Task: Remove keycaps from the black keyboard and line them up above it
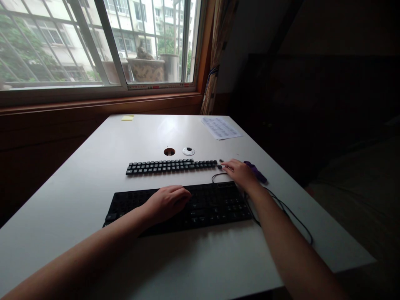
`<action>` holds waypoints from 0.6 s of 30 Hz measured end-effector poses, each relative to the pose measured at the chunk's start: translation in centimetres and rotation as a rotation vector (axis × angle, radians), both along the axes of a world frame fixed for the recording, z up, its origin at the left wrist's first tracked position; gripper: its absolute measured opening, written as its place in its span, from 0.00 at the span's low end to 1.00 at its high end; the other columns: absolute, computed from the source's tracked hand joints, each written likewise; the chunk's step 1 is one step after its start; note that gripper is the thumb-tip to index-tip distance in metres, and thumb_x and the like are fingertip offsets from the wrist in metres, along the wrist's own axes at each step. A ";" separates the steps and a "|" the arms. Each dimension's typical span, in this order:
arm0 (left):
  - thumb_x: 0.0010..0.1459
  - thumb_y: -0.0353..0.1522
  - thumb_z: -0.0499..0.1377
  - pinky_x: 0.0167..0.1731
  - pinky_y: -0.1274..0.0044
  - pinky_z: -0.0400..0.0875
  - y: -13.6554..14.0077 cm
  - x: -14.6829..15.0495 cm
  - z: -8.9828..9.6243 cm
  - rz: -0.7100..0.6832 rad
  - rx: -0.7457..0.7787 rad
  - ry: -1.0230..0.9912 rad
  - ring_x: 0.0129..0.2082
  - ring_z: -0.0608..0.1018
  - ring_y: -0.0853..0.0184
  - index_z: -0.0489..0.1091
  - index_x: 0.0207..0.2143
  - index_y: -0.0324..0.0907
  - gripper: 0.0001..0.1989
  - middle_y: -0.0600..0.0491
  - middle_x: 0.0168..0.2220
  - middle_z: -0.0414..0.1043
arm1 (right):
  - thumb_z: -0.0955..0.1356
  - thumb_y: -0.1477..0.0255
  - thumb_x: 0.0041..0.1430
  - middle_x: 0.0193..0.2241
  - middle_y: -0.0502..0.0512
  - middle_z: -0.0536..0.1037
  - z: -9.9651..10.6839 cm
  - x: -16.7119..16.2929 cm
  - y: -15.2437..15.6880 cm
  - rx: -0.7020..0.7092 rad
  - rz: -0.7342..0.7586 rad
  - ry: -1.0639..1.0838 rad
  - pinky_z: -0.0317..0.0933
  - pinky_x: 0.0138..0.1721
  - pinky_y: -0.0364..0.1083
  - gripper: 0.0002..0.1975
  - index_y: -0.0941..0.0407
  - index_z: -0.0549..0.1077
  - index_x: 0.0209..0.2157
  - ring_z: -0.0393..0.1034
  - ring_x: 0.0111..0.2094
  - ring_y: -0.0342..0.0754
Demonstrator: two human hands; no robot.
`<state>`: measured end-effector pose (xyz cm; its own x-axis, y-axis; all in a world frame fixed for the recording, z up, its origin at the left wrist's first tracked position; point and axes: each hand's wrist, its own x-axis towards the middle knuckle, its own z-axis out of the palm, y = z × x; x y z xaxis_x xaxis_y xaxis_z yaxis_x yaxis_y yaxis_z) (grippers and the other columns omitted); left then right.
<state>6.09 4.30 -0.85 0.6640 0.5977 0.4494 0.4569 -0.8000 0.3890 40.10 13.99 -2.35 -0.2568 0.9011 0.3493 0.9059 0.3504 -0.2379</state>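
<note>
Keycap (pixel 219 166) just beside fingertips (pixel 224 163) of right hand (pixel 239 171)

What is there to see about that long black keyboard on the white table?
The keyboard is wide, black and plastic-looking, lying flat, slightly skewed, on the white table. Keycaps show at its right end; much of the upper left looks bare, though it is dark there. The left hand covers its middle, seemingly touching it. A thin cable loops behind its far right part.

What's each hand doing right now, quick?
Left hand: fingers curled over the black keyboard; can't tell if holding anything.
Right hand: fingertips at a small dark keycap; can't tell whether gripped.
</note>
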 end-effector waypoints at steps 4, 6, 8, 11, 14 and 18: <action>0.64 0.28 0.54 0.35 0.77 0.72 -0.1 -0.1 -0.2 -0.002 -0.005 0.021 0.34 0.77 0.67 0.69 0.42 0.41 0.06 0.52 0.36 0.75 | 0.65 0.70 0.63 0.42 0.51 0.79 0.4 -0.2 -1.1 0.023 0.021 -0.028 0.66 0.40 0.44 0.14 0.47 0.78 0.48 0.74 0.38 0.47; 0.64 0.28 0.54 0.35 0.76 0.72 -0.1 -0.1 -0.2 -0.003 -0.001 0.031 0.34 0.77 0.67 0.69 0.41 0.41 0.06 0.52 0.36 0.75 | 0.65 0.71 0.62 0.42 0.51 0.78 0.5 -0.4 -1.5 0.007 0.020 -0.047 0.66 0.39 0.43 0.15 0.47 0.77 0.49 0.74 0.37 0.47; 0.63 0.28 0.54 0.35 0.76 0.72 -0.1 0.0 -0.3 -0.005 0.000 0.036 0.34 0.77 0.67 0.69 0.41 0.42 0.06 0.52 0.36 0.75 | 0.65 0.71 0.62 0.43 0.50 0.78 0.5 -0.5 -1.6 -0.013 0.023 -0.063 0.66 0.38 0.43 0.16 0.47 0.77 0.49 0.74 0.38 0.47; 0.63 0.28 0.54 0.35 0.76 0.72 0.0 0.0 -0.3 -0.005 -0.007 0.043 0.33 0.77 0.67 0.69 0.41 0.42 0.06 0.52 0.36 0.75 | 0.65 0.73 0.60 0.45 0.50 0.78 0.4 -0.6 -1.5 -0.038 0.026 -0.071 0.66 0.40 0.43 0.17 0.47 0.77 0.49 0.74 0.39 0.47; 0.63 0.27 0.54 0.35 0.76 0.72 0.1 -0.1 -0.3 -0.010 -0.016 0.048 0.34 0.77 0.67 0.69 0.41 0.42 0.07 0.52 0.36 0.75 | 0.65 0.74 0.60 0.45 0.50 0.77 0.3 -0.6 -1.3 -0.056 0.024 -0.060 0.66 0.41 0.43 0.18 0.46 0.76 0.50 0.74 0.39 0.47; 0.63 0.27 0.54 0.36 0.76 0.72 0.0 -0.1 -0.2 -0.017 -0.020 0.054 0.35 0.77 0.66 0.69 0.42 0.41 0.07 0.51 0.37 0.75 | 0.65 0.74 0.61 0.45 0.50 0.77 0.2 -0.7 -1.2 -0.061 0.028 -0.039 0.66 0.41 0.43 0.19 0.46 0.75 0.51 0.74 0.39 0.46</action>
